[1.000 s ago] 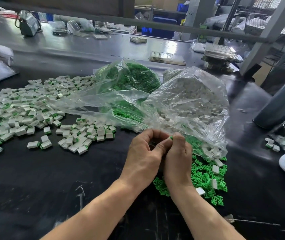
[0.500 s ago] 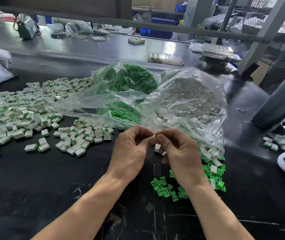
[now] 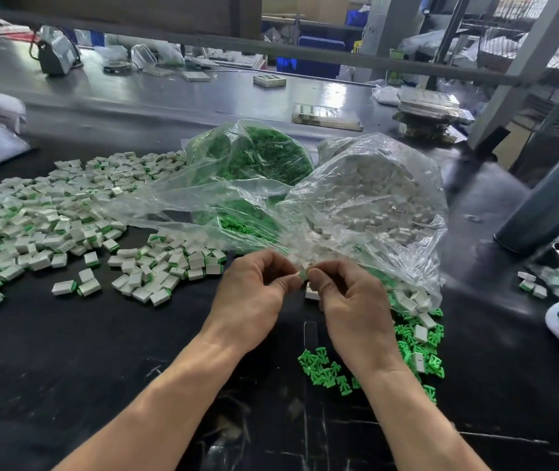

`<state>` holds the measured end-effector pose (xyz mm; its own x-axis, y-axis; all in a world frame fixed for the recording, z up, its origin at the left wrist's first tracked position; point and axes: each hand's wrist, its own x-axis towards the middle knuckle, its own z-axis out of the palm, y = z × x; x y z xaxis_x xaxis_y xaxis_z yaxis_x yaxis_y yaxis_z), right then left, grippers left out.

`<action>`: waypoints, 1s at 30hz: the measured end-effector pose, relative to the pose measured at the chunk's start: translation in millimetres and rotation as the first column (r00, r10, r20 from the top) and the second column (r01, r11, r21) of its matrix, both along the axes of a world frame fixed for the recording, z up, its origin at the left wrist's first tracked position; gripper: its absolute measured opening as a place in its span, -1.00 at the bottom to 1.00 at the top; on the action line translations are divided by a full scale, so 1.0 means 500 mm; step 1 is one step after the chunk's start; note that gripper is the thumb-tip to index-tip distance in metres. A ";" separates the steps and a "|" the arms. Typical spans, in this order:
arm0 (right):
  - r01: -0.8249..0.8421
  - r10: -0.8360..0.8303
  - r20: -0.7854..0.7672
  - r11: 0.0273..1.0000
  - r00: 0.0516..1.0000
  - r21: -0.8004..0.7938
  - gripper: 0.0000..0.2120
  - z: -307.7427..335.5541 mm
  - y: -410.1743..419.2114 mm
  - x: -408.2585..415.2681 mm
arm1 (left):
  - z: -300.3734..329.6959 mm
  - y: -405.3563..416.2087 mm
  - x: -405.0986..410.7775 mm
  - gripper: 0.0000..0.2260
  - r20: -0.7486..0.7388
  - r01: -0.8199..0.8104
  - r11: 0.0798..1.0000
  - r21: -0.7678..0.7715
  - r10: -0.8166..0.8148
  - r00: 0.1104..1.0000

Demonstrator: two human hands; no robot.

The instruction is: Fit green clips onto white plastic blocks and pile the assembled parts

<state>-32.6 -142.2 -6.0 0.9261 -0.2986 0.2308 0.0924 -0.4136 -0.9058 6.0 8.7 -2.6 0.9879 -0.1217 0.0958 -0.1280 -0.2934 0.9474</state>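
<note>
Both grips pinch together mid-frame: left hand (image 3: 254, 294) and right hand (image 3: 349, 300) meet fingertip to fingertip on a small green clip (image 3: 302, 275), with what is probably a white block between them, mostly hidden. Another white block (image 3: 312, 294) sits low in the right grip. Step in hand: pressing clip onto block. Next needs a firm squeeze until seated, then a toss to the finished pile (image 3: 169, 270) at 9 o'clock on the counter (image 3: 101, 351). Loose clips (image 3: 325, 368) lie at 5 o'clock.
</note>
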 end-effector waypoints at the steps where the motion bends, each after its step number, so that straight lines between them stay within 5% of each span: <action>1: 0.002 -0.002 -0.014 1.000 1.000 0.012 -0.91 -0.001 -0.001 0.000 | -0.001 0.008 0.006 -0.84 -0.003 -0.024 0.996 0.085 0.024 1.000; 5: 0.011 -0.011 -0.029 1.000 1.000 0.010 -0.87 -0.003 -0.008 -0.002 | 0.011 0.050 0.026 -0.85 0.050 -0.174 0.898 0.404 0.168 0.984; 12: -0.019 0.017 -0.045 0.999 0.999 -0.047 -0.88 -0.003 -0.004 -0.008 | 0.022 0.130 0.069 -0.90 0.166 -0.411 0.689 0.597 0.395 0.904; 23: -0.043 0.040 -0.055 0.997 0.998 -0.066 -0.87 -0.003 -0.003 -0.011 | 0.008 0.169 0.090 -0.89 0.311 -0.564 0.559 0.608 0.486 0.817; 30: -0.051 0.049 -0.031 0.997 0.998 -0.052 -0.86 0.000 -0.003 -0.015 | 0.016 0.153 0.076 -0.79 0.301 -0.558 0.677 0.480 0.470 0.829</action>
